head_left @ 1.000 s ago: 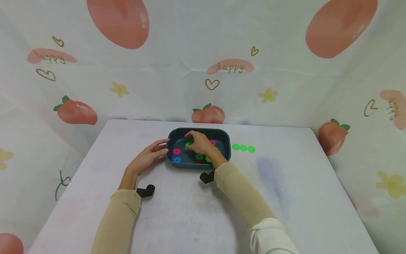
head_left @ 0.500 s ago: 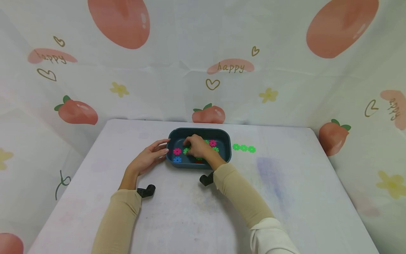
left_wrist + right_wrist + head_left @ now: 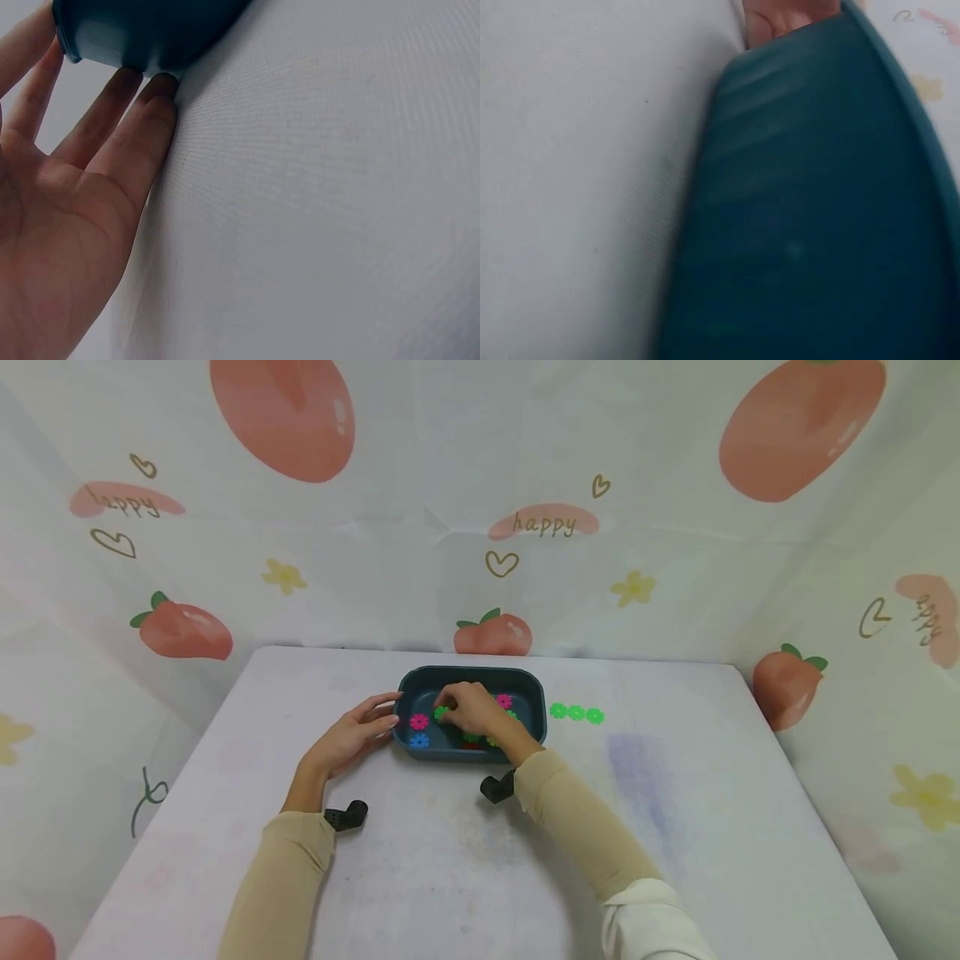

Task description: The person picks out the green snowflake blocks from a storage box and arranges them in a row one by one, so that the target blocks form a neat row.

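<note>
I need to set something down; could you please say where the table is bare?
Bare table lies right of the green flower row and between the sleeves; the tray is crowded with coloured pieces and the right hand.

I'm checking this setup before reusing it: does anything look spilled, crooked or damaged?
One thing: the bluish smudge on the white table, beside the right sleeve, looks like a stain. The tray sits upright, with three green flower pieces in a row to its right.
</note>
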Demonstrator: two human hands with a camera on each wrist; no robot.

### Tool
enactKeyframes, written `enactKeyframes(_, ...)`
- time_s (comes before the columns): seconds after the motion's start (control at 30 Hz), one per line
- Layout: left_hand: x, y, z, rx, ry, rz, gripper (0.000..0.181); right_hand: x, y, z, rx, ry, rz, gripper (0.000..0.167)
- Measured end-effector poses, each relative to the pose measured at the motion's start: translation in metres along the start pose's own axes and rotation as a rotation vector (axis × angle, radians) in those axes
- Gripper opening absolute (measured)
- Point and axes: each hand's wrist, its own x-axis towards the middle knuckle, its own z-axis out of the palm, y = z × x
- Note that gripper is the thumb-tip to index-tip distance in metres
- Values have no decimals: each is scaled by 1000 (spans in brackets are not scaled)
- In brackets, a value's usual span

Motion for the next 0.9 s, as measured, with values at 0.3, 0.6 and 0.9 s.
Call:
enactKeyframes(0.3, 1, -1, 0, -9, 2, 1, 64, -15, -2, -14, 83, 81, -28, 27)
enactKeyframes(0.6, 1, -2, 0, -10, 8, -3, 64, -26, -1, -17, 132, 150, -50, 26)
enactKeyframes(0.9, 1, -2, 0, -11, -2, 13, 64, -35, 5, -27, 141, 224, -31, 26)
